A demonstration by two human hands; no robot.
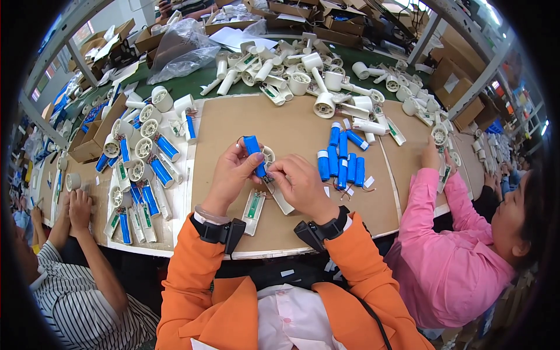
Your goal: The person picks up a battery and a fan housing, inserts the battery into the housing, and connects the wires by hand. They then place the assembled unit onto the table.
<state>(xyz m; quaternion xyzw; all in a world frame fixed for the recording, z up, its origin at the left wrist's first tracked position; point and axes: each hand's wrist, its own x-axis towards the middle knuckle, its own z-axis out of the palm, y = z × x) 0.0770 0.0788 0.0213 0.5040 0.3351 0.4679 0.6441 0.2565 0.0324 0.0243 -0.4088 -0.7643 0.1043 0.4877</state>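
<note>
In my left hand is a blue battery pack, tilted, gripped between thumb and fingers. My right hand pinches close to the pack's lower end, at thin wires; their exact joint is too small to make out. Just behind my fingers shows a white round fan housing, partly hidden. Below my hands a white handle half with a green circuit board lies on the brown board. Beside it, a white handle shell sits partly under my right hand.
Several blue battery packs lie to the right. White fan parts are heaped at the back. Opened white units with blue packs cover the left side. Co-workers sit on both sides, one in a pink sleeve. Metal posts frame the bench.
</note>
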